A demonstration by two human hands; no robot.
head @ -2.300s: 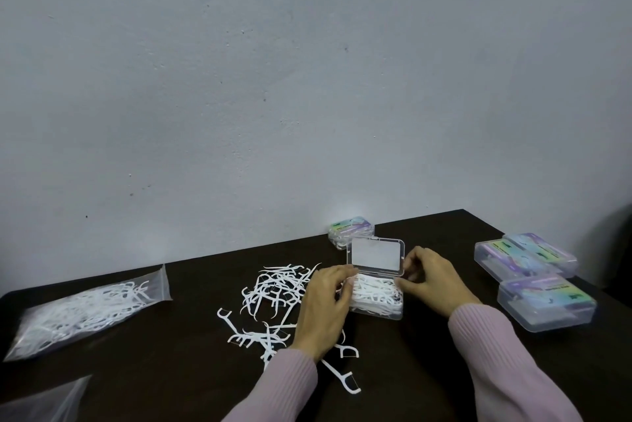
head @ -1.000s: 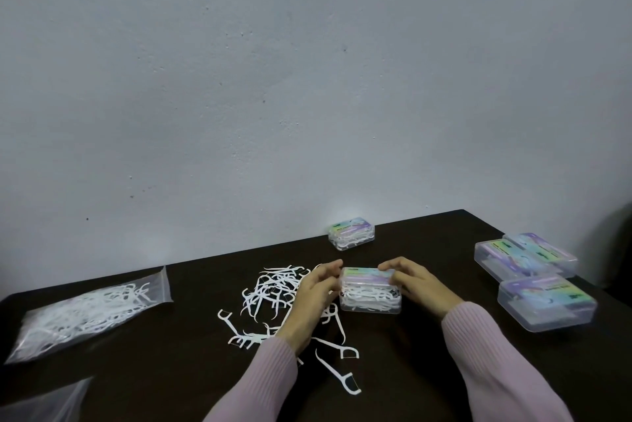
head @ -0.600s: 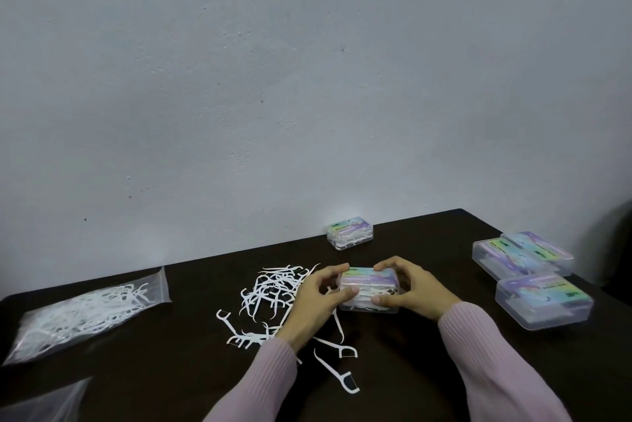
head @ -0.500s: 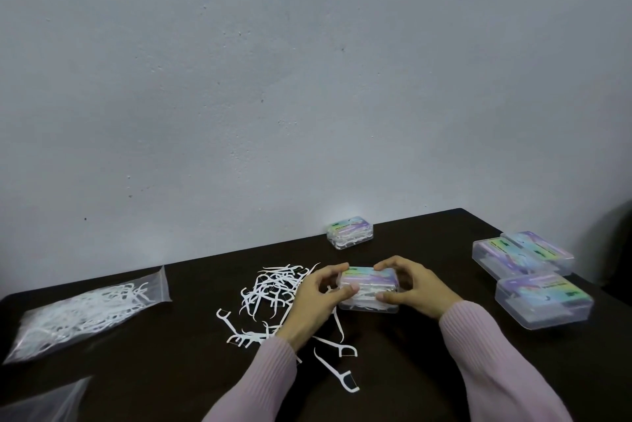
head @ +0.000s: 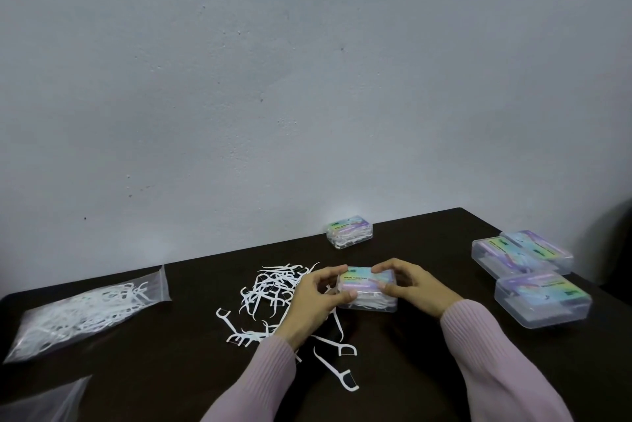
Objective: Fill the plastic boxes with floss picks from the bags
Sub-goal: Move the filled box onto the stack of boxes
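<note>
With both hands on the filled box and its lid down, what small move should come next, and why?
Probably press the lid fully shut, then set the box aside. The left hand and right hand grip its ends, the lid lies flat over the picks, and another closed filled box already stands by the wall. Whether the latch has clicked cannot be told.

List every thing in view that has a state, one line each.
box in hands: lid shut, full of picks, gripped from both sides
left hand: grips the box
right hand: grips the box
far box: shut, filled
three boxes at right: shut
bag: holds picks, lying flat
loose floss picks: scattered on table
</note>
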